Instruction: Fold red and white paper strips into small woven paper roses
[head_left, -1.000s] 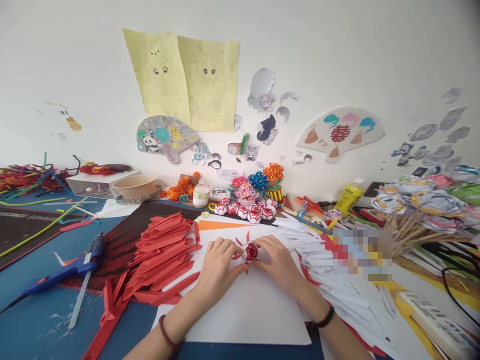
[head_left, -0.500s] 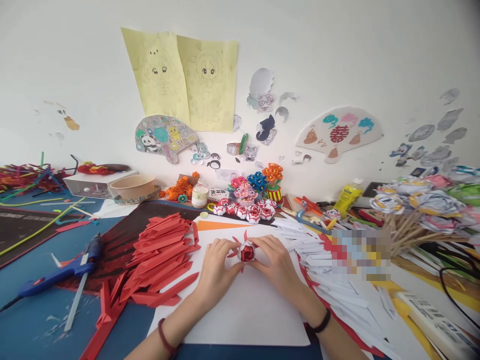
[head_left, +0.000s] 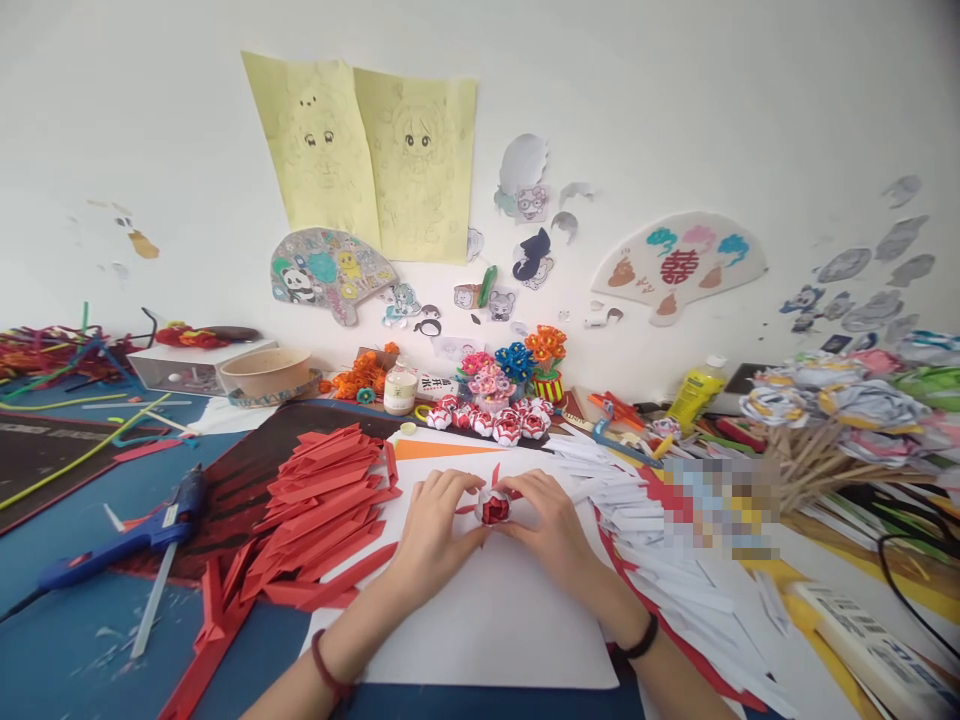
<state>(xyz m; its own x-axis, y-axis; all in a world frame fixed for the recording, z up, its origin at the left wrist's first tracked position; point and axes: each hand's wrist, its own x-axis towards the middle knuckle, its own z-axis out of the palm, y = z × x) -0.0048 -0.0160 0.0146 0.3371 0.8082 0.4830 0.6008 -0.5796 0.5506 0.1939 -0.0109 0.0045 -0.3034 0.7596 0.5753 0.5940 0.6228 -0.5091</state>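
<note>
Both hands meet over a white sheet (head_left: 495, 620) at the table's middle. My left hand (head_left: 435, 525) and my right hand (head_left: 546, 525) pinch a small red and white paper flower (head_left: 495, 507) between their fingertips, fingers curled round it. Red strip ends stick out from the flower on its left and top. A pile of folded red paper strips (head_left: 322, 510) lies just left of my left hand. A fan of folded white strips (head_left: 660, 545) lies to the right of my right hand.
A row of finished red and white paper flowers (head_left: 491, 420) sits behind the sheet, with small potted paper flowers (head_left: 525, 365) beyond. A blue glue gun (head_left: 124, 540) lies at left. A yellow glue bottle (head_left: 694, 397), paper roses on sticks (head_left: 840, 420) and a power strip (head_left: 870, 640) stand at right.
The hands have closed in tighter round the flower and turned it a little; fewer red strip ends stick out than a second ago.
</note>
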